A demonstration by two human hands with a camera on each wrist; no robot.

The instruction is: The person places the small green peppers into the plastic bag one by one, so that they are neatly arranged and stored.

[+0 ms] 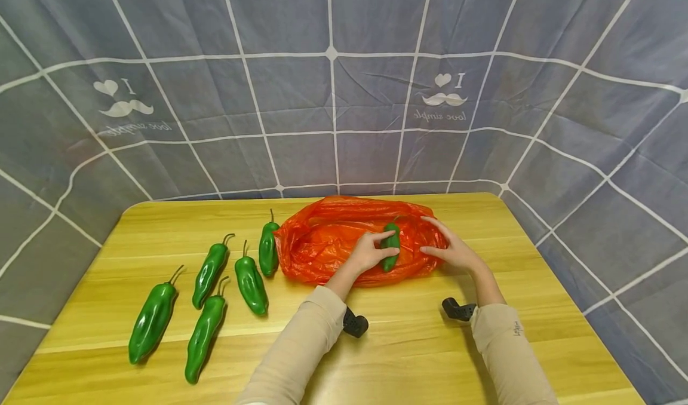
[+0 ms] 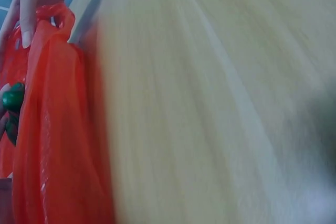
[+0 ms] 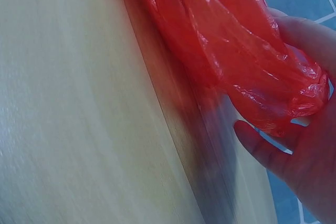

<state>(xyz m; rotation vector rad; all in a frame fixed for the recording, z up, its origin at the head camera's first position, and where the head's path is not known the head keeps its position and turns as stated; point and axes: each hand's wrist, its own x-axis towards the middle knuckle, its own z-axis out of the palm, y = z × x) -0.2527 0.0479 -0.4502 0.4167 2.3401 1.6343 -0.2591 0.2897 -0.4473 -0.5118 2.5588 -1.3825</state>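
A red plastic bag (image 1: 328, 244) lies on the table with its mouth spread open. My left hand (image 1: 368, 252) pinches a green pepper (image 1: 390, 255) between thumb and fingers, over the right part of the bag's opening. At the left edge of the left wrist view, that pepper (image 2: 13, 98) shows partly behind the red film. Around the bag's right end curves my right hand (image 1: 454, 248), thumb and fingers on either side of the film. The right wrist view shows the crumpled bag end (image 3: 310, 93) within that hand's grasp.
Several green peppers lie left of the bag, the closest one (image 1: 268, 247) right beside its edge and the farthest (image 1: 153, 321) near the table's left side. A grey checked curtain (image 1: 301, 94) surrounds the wooden table (image 1: 408, 345).
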